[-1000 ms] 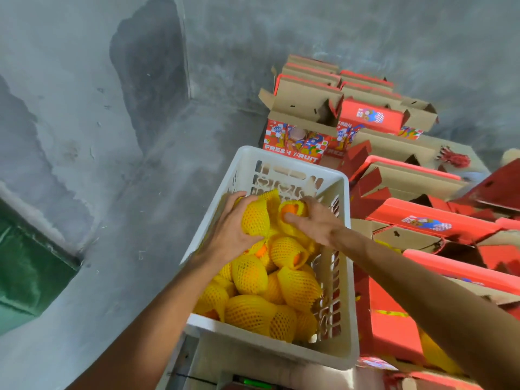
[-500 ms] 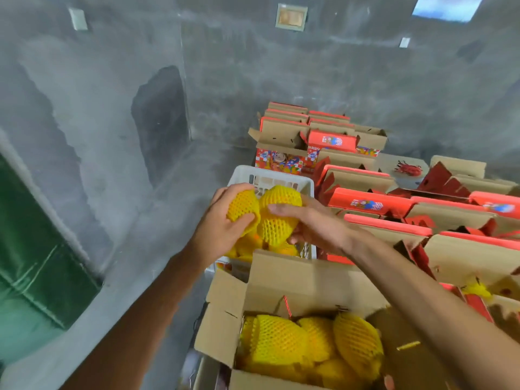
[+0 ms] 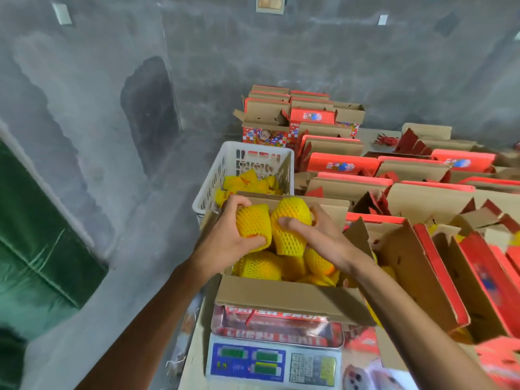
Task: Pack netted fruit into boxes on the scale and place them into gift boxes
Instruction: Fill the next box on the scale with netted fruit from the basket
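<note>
My left hand (image 3: 225,239) grips one yellow-netted fruit (image 3: 251,220), and my right hand (image 3: 318,235) grips another netted fruit (image 3: 289,220). Both fruits touch side by side just above the open cardboard box (image 3: 281,299), which stands on the digital scale (image 3: 273,358). Several more netted fruits (image 3: 261,266) lie inside that box under my hands. Behind the box stands the white plastic crate (image 3: 213,181), holding more yellow-netted fruit (image 3: 247,182).
Rows of open red gift boxes (image 3: 343,164) fill the right side and the back. One open gift box (image 3: 439,277) stands right beside the scale. A grey concrete wall and floor lie to the left, with a green sheet (image 3: 33,243) at the far left.
Both hands lifted a fruit each out of the white crate and carried them toward me, over the box on the scale. The view tilted down, bringing the scale into sight.
</note>
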Motion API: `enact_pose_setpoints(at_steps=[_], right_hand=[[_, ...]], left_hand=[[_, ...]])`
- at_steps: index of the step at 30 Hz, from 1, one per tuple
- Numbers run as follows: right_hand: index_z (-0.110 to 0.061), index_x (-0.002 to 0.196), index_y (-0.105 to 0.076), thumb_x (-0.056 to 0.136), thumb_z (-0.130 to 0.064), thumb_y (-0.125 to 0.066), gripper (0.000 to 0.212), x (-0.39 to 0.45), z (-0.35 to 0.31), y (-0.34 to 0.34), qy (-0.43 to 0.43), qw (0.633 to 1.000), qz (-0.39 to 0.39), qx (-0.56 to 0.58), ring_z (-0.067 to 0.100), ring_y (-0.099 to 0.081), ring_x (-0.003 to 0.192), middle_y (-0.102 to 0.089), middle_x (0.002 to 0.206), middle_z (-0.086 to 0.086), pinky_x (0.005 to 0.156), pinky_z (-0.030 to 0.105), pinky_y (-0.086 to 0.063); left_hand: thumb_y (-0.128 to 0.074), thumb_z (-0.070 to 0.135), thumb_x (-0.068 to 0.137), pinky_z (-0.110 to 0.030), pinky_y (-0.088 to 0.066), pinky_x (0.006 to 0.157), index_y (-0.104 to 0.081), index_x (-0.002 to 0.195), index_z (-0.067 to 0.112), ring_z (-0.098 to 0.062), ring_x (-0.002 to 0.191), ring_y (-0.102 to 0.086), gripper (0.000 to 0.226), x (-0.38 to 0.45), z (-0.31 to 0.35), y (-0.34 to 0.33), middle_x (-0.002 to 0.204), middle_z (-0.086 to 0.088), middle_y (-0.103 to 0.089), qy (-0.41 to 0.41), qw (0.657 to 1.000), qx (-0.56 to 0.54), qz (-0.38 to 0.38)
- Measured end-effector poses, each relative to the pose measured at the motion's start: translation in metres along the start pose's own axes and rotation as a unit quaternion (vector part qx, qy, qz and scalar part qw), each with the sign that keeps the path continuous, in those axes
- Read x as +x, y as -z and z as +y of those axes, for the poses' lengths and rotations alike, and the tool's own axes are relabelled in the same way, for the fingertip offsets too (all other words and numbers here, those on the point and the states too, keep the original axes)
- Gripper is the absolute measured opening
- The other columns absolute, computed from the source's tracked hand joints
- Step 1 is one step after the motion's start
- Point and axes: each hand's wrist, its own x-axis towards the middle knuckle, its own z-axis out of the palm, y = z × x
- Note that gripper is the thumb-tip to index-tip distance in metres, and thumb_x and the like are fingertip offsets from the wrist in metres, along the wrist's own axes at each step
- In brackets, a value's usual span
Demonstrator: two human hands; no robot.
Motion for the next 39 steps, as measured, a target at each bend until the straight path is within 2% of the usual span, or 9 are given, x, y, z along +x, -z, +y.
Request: enact_pose_setpoints(at_steps=[3,6,8,15,19,23,26,34,39], right_hand=[[-0.031,0.124,-0.048,0.077,-0.046,-0.084,0.061,-0.005,0.020,0.001,0.013,0.996,0.019,-0.090,-0.006,-0.064,0.088,-0.066,0.105,-0.009,0.070,0.011,-0.048],[-0.030,0.130,-0.047,0.067,-0.052,-0.084,0.077,-0.005,0.032,0.000,0.013,0.984,0.035,-0.172,0.016,-0.062,0.101,-0.064,0.112,-0.002,0.087,0.033,-0.050],[-0.031,0.133,-0.047,0.057,-0.065,-0.076,0.089,-0.003,0.038,0.000,0.000,0.981,0.043,-0.190,0.019,-0.059,0.102,-0.062,0.113,-0.003,0.084,0.033,-0.047],[-0.025,0.128,-0.042,0.051,-0.074,-0.070,0.096,-0.001,0.051,0.000,-0.019,0.970,0.049,-0.238,0.025,-0.060,0.096,-0.063,0.109,0.005,0.076,0.035,-0.046],[-0.027,0.130,-0.043,0.048,-0.073,-0.067,0.098,-0.004,0.051,-0.002,-0.013,0.963,0.022,-0.268,0.027,-0.061,0.100,-0.063,0.112,0.004,0.086,0.043,-0.053],[-0.028,0.140,-0.043,0.066,-0.056,-0.081,0.087,-0.003,0.053,-0.008,-0.009,0.960,-0.004,-0.282,0.026,-0.060,0.099,-0.062,0.114,0.003,0.083,0.036,-0.050],[-0.030,0.142,-0.043,0.072,-0.049,-0.082,0.082,-0.003,0.049,-0.010,0.000,0.956,-0.016,-0.295,0.029,-0.061,0.106,-0.064,0.120,0.006,0.092,0.042,-0.053],[-0.033,0.146,-0.042,0.071,-0.064,-0.071,0.086,-0.002,0.042,-0.007,0.008,0.927,-0.027,-0.374,0.041,-0.053,0.120,-0.058,0.129,0.020,0.099,0.048,-0.048],[-0.029,0.146,-0.045,0.070,-0.071,-0.059,0.089,0.003,0.048,-0.007,0.023,0.889,-0.071,-0.453,0.034,-0.046,0.133,-0.058,0.140,0.014,0.109,0.046,-0.033]], left_hand=[[-0.080,0.046,0.063,-0.050,-0.052,0.094,-0.046,0.121,0.050,-0.013,0.115,-0.051,0.067,-0.002,-0.004,-0.008,0.122,0.020,-0.042,-0.018,0.995,0.062,-0.074],[-0.084,0.036,0.068,-0.044,-0.046,0.105,-0.051,0.126,0.044,-0.015,0.125,-0.046,0.067,-0.002,-0.008,-0.018,0.134,0.014,-0.037,-0.012,0.983,0.118,-0.138],[-0.086,0.031,0.071,-0.043,-0.047,0.103,-0.052,0.131,0.034,-0.018,0.123,-0.049,0.069,-0.001,-0.009,-0.025,0.135,0.007,-0.043,-0.014,0.974,0.161,-0.157],[-0.079,0.015,0.081,-0.024,-0.041,0.092,-0.039,0.154,0.027,-0.018,0.130,-0.050,0.084,-0.003,-0.008,-0.024,0.150,-0.004,-0.049,0.018,0.971,0.174,-0.163],[-0.072,0.020,0.089,-0.038,-0.050,0.102,-0.050,0.145,0.031,-0.016,0.125,-0.055,0.062,-0.010,-0.005,-0.019,0.145,-0.003,-0.053,0.029,0.981,0.117,-0.152],[-0.065,0.025,0.094,-0.044,-0.048,0.107,-0.059,0.134,0.030,-0.017,0.127,-0.055,0.041,-0.012,-0.003,-0.019,0.138,0.003,-0.059,0.028,0.987,0.100,-0.122],[-0.063,0.028,0.095,-0.045,-0.048,0.106,-0.062,0.131,0.031,-0.016,0.127,-0.055,0.037,-0.014,-0.004,-0.019,0.138,0.005,-0.060,0.026,0.988,0.094,-0.117],[-0.061,0.031,0.096,-0.045,-0.049,0.104,-0.063,0.129,0.034,-0.014,0.125,-0.056,0.033,-0.013,-0.006,-0.017,0.136,0.009,-0.061,0.029,0.990,0.089,-0.106],[-0.062,0.033,0.096,-0.045,-0.048,0.106,-0.063,0.127,0.036,-0.014,0.127,-0.054,0.031,-0.014,-0.010,-0.017,0.137,0.008,-0.060,0.036,0.990,0.087,-0.107]])
